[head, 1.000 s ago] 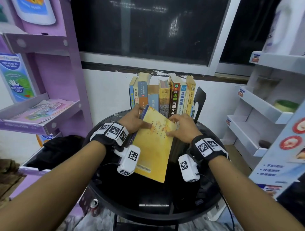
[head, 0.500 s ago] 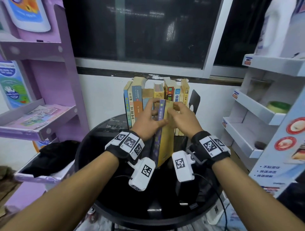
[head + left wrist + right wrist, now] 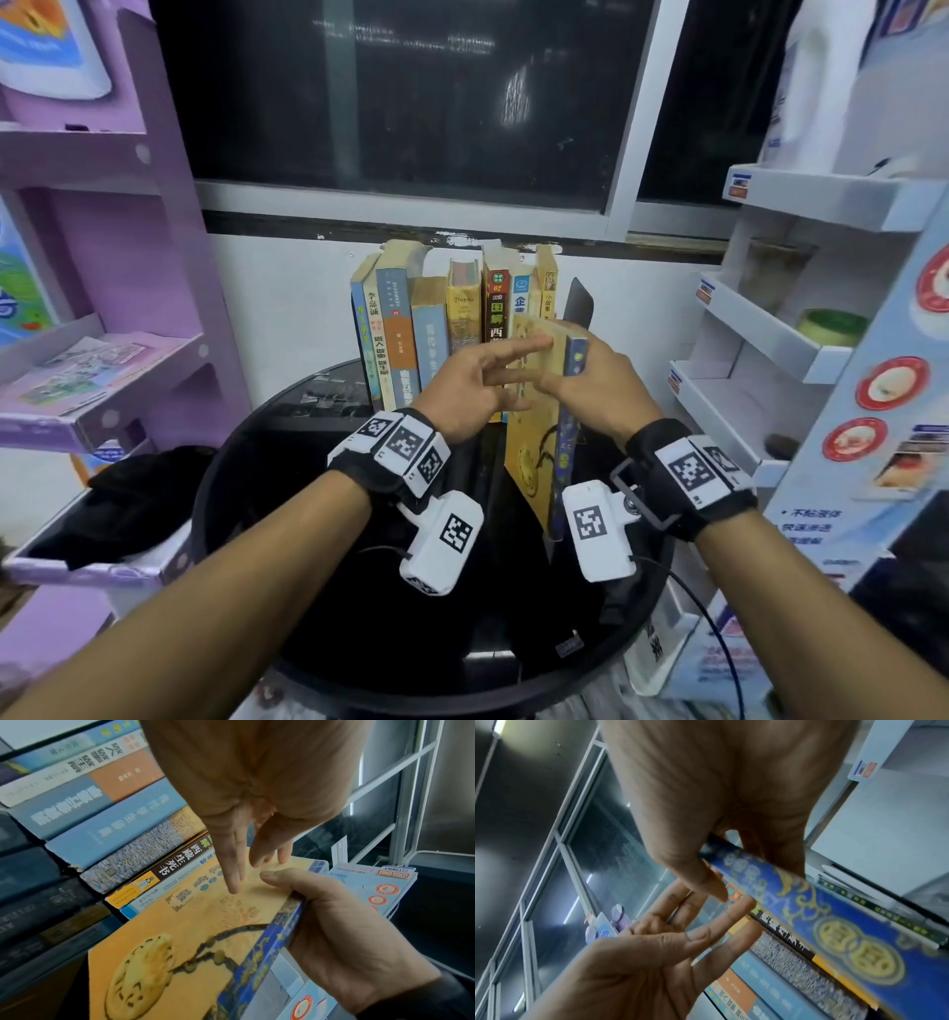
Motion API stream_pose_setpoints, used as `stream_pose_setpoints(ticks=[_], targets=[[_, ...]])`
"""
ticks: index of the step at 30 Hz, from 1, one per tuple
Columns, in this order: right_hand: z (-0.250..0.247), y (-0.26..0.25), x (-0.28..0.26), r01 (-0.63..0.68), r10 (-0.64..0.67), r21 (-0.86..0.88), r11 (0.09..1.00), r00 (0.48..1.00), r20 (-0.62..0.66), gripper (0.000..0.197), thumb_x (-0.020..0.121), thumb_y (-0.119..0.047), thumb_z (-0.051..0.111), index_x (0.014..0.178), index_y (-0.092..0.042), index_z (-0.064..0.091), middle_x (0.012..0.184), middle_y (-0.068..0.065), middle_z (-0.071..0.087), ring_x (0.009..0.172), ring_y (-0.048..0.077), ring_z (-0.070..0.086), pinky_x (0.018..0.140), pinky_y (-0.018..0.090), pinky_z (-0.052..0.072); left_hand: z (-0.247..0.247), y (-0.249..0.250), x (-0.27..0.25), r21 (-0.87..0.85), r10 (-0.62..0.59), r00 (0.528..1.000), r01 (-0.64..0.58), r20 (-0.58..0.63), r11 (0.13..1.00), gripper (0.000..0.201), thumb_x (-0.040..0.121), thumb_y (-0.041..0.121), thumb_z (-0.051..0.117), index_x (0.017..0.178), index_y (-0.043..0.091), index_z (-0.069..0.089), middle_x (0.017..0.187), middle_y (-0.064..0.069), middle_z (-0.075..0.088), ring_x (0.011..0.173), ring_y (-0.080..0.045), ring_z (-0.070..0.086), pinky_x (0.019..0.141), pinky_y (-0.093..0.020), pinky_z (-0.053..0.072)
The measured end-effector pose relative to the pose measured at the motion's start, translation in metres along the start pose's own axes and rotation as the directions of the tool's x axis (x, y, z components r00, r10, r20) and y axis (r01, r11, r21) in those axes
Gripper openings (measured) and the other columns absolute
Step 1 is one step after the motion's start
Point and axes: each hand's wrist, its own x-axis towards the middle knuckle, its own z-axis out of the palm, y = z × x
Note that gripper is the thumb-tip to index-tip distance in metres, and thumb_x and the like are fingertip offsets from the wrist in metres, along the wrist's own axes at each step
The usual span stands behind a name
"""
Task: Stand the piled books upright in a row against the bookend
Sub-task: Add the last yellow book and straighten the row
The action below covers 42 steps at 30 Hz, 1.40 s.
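Note:
A yellow book (image 3: 531,452) with a blue patterned spine (image 3: 808,912) stands on end on the round black table (image 3: 513,632). It is in front of the right end of the upright row of books (image 3: 441,329), close to the black bookend (image 3: 579,303). My right hand (image 3: 590,380) grips its top over the spine, thumb on the yellow cover (image 3: 205,923). My left hand (image 3: 477,380) has straight fingers (image 3: 231,880) whose tips touch that cover. The book's lower end is partly hidden by the wrist cameras.
A purple shelf unit (image 3: 102,380) holding leaflets stands at the left, with a black bundle (image 3: 138,493) below it. White shelves (image 3: 760,329) and a blue display board (image 3: 873,437) stand close on the right. A dark window (image 3: 411,103) is behind the books.
The yellow book went from lying flat to standing on end, then shifted right towards the bookend. My left hand loosened from gripping it to touching the cover with straight fingers.

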Motion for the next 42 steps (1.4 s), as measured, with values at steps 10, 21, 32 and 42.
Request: stream_pose_setpoints(ticks=[10, 21, 32, 42], targets=[[-0.032, 0.025, -0.006, -0.058, 0.058, 0.009, 0.998, 0.996, -0.067, 0.06, 0.083, -0.009, 0.067, 0.135, -0.033, 0.048, 0.107, -0.005, 0.061, 0.081, 0.007, 0.058, 0.062, 0.014, 0.045, 0.001, -0.003, 0.03, 0.535, 0.149, 0.988, -0.101, -0.046, 0.838, 0.041, 0.084, 0.005, 0.065, 0.116, 0.031, 0.063, 0.127, 0.008, 0.059, 0.11, -0.007, 0.056, 0.099, -0.032, 0.045], [-0.096, 0.028, 0.007, -0.005, 0.048, 0.131, 0.991, 0.944, -0.327, 0.058, 0.078, -0.007, 0.07, 0.125, -0.039, 0.056, 0.102, -0.008, 0.066, 0.082, 0.007, 0.064, 0.072, 0.033, 0.058, 0.002, 0.003, 0.1, 0.956, 0.399, 0.917, -0.114, -0.003, 0.269, 0.065, 0.076, 0.029, 0.07, 0.136, 0.024, 0.044, 0.146, 0.0, 0.039, 0.141, -0.02, 0.024, 0.118, -0.04, 0.017], [-0.103, 0.016, 0.05, 0.159, -0.034, 0.216, 0.963, 0.869, -0.493, 0.06, 0.08, -0.002, 0.069, 0.132, -0.028, 0.053, 0.113, -0.011, 0.063, 0.078, -0.018, 0.058, 0.069, 0.013, 0.054, 0.003, -0.018, 0.145, 0.99, 0.306, 0.952, -0.021, -0.024, 0.142, 0.087, 0.073, 0.039, 0.073, 0.145, 0.02, 0.029, 0.151, -0.003, 0.03, 0.145, -0.023, 0.015, 0.12, -0.044, 0.004], [-0.082, 0.032, 0.092, 0.183, -0.014, 0.247, 0.952, 0.828, -0.561, 0.06, 0.083, 0.001, 0.064, 0.135, -0.025, 0.049, 0.096, -0.03, 0.052, 0.075, -0.022, 0.057, 0.066, 0.013, 0.053, 0.01, -0.036, 0.157, 0.998, 0.391, 0.92, -0.046, 0.026, 0.042, 0.087, 0.069, 0.038, 0.071, 0.142, 0.015, 0.031, 0.142, -0.006, 0.035, 0.136, -0.024, 0.03, 0.12, -0.046, 0.003]])
